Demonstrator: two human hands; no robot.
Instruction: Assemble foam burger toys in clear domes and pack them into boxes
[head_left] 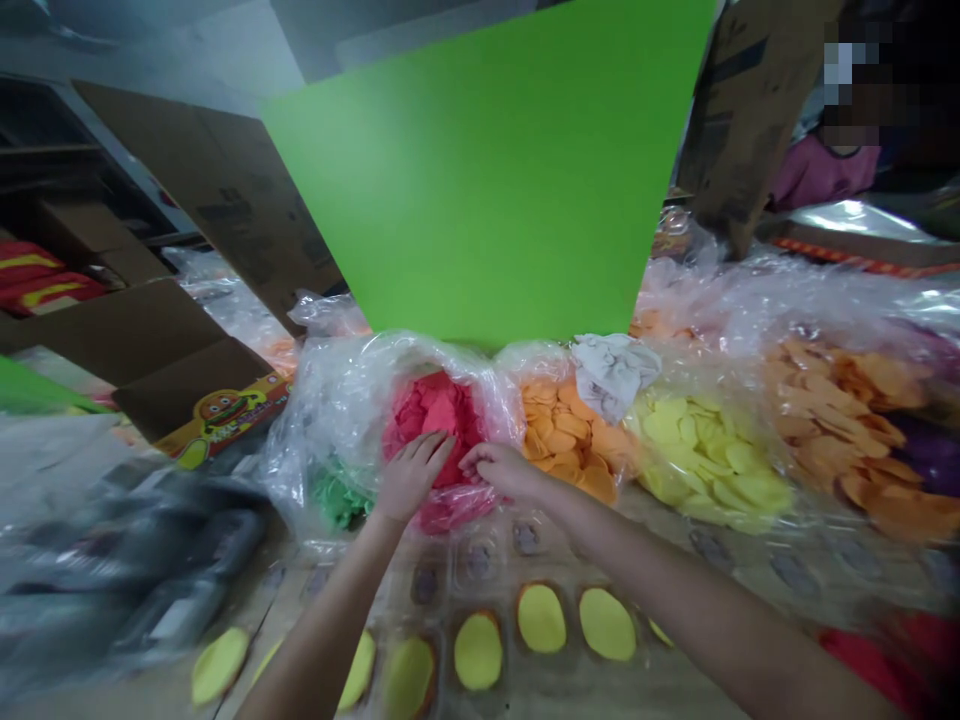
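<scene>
My left hand [412, 472] reaches into a clear plastic bag of red pieces [435, 400], its fingers stretched out over the pile. At the right side of the same pile, my right hand [501, 468] has its fingers curled in; whether anything is between them is hidden. The red pieces look thin and soft, with some lying at the bag's front lip. Close by are green pieces [341, 495] on the left and orange round pieces [559, 430] on the right. Yellow oval pieces [478, 650] lie in a row on the table below my forearms.
A tall green panel [480, 180] stands behind the bags. Yellow pieces [712, 455] and more orange pieces [840, 400] fill bags at right. Grey plastic trays [135, 560] and a cardboard box [187, 370] are at left. A person in a pink top [825, 170] is far right.
</scene>
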